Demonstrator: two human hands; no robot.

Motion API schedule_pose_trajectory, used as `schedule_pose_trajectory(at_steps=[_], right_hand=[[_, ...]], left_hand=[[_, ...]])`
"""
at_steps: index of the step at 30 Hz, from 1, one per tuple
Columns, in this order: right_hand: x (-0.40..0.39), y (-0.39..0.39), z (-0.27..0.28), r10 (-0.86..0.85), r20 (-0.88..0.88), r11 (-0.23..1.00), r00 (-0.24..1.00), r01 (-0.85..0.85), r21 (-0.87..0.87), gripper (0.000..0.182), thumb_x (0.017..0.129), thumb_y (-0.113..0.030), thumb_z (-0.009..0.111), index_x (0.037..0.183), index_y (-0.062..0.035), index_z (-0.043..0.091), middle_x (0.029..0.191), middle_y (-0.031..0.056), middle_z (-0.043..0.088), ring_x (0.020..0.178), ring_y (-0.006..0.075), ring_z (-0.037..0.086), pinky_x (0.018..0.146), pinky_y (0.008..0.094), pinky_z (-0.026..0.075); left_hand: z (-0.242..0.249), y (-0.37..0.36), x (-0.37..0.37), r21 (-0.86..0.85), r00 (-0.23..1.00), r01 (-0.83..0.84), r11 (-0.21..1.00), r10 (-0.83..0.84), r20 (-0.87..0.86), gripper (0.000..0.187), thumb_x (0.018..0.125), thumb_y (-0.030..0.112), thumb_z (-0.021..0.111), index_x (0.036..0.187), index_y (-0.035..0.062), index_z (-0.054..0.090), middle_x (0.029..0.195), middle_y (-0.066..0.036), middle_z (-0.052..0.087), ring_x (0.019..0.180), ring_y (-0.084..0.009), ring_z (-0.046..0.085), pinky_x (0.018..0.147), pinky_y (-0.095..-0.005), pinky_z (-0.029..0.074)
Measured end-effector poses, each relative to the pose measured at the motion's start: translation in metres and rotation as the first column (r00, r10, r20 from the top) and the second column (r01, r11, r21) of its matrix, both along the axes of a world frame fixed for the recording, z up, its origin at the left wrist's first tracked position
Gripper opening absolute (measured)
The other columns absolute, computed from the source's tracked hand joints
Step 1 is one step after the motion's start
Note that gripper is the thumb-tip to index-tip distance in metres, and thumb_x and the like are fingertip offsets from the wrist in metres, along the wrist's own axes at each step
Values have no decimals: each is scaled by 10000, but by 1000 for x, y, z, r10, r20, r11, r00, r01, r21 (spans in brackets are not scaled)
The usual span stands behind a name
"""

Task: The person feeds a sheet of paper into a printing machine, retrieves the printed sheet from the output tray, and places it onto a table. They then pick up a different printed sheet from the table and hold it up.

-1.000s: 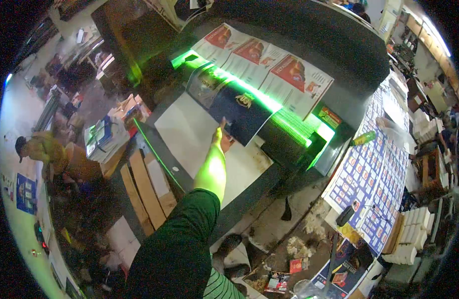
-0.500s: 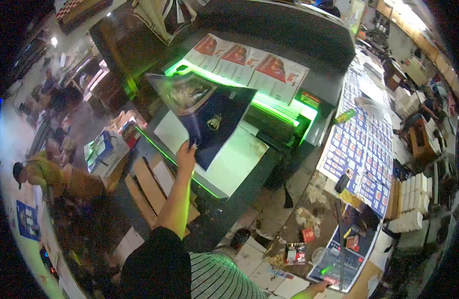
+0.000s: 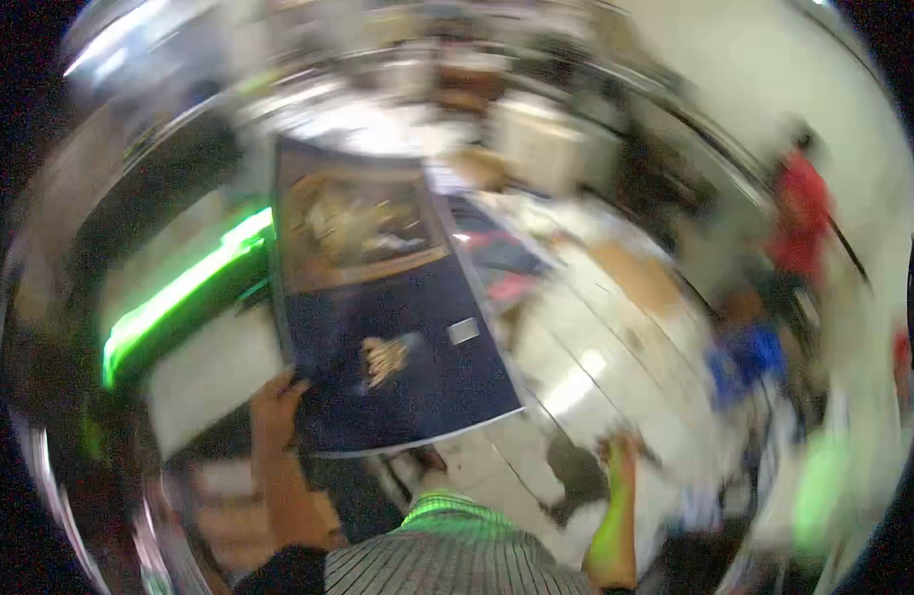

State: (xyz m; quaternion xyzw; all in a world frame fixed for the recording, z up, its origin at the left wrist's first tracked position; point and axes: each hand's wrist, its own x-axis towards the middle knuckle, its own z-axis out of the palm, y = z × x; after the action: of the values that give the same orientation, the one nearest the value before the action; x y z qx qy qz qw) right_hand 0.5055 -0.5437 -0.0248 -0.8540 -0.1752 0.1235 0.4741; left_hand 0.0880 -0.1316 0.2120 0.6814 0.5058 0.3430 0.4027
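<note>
Motion blur smears everything, but I can see my left hand (image 3: pixel 275 397) pinching the near left corner of a dark blue printed poster (image 3: pixel 387 327), held up in front of me. Right hand (image 3: pixel 622 451) hangs lower right, can't tell its fingers. Green light strip (image 3: pixel 179 293) glows far left.

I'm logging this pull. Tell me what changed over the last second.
The left hand has lifted the dark printed sheet off the green-lit machine and swung it toward the person as the view turned, blurred. The right hand has come into view, holding nothing. The left hand's grip on the sheet stayed.
</note>
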Motion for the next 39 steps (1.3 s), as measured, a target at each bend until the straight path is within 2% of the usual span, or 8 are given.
schedule_pose_trajectory(at_steps=[9,14,15,17,19,22,31,39], right_hand=[[-180,-242,127,-676,-83,701,732,674,233,226,961,-235,587,1051,-55,485,1029,109,621,933,174,613,813,295,503],[-293,-328,128,-924,-142,202,354,770,606,249,921,-214,637,1017,-40,489,1049,106,649,844,163,601,790,305,482],[-319,-337,136,-936,-152,120,318,693,711,262,881,-134,672,1050,-31,500,1113,125,620,904,183,614,828,326,489],[-370,-358,129,-935,351,132,-46,874,467,362,857,-106,691,1155,-46,495,1082,100,592,961,205,590,840,340,491],[-416,-361,150,-982,-148,-190,-120,582,791,510,845,-232,729,1242,-54,461,1086,93,552,984,245,564,850,369,495],[-530,-383,79,-826,198,-384,-528,785,486,702,833,-112,615,1457,-94,294,1331,113,455,1240,243,435,913,321,457],[-655,-353,137,-679,241,-588,-694,710,388,423,879,-90,665,1244,-46,457,1092,68,564,1040,176,528,957,339,419],[-888,-527,76,-700,186,-579,-689,701,417,233,941,-34,498,1171,-46,470,1122,155,535,1144,269,550,878,325,527]], left_hand=[[14,-161,262,178,166,972,154,-985,-55,233,892,55,587,1078,-56,672,983,-112,708,829,-167,634,762,-295,493],[117,-354,310,-69,-523,833,-549,-739,-425,259,855,86,592,1044,-65,687,981,-185,705,875,-212,670,832,-343,512],[109,-371,319,-445,-347,821,-358,-931,109,264,833,86,585,1006,-82,693,971,-241,692,875,-238,678,803,-349,529],[129,-408,340,-368,-579,706,-606,-792,194,269,826,87,582,998,-89,691,976,-264,683,889,-258,681,806,-356,535],[142,-457,366,29,-930,336,-941,-327,169,244,804,49,591,990,-63,701,1026,-247,681,943,-290,689,827,-348,544],[167,-549,383,120,-917,-98,-988,43,-397,266,780,-25,594,1023,-9,701,1042,-181,696,963,-277,690,837,-327,542],[120,-790,284,84,-861,-482,-872,453,-233,254,867,76,660,1113,15,650,1045,-141,695,983,-265,669,872,-343,503],[12,-1022,78,54,-770,-189,-980,114,-627,354,839,221,638,1161,77,603,1053,-179,653,1001,-366,617,850,-456,481]])
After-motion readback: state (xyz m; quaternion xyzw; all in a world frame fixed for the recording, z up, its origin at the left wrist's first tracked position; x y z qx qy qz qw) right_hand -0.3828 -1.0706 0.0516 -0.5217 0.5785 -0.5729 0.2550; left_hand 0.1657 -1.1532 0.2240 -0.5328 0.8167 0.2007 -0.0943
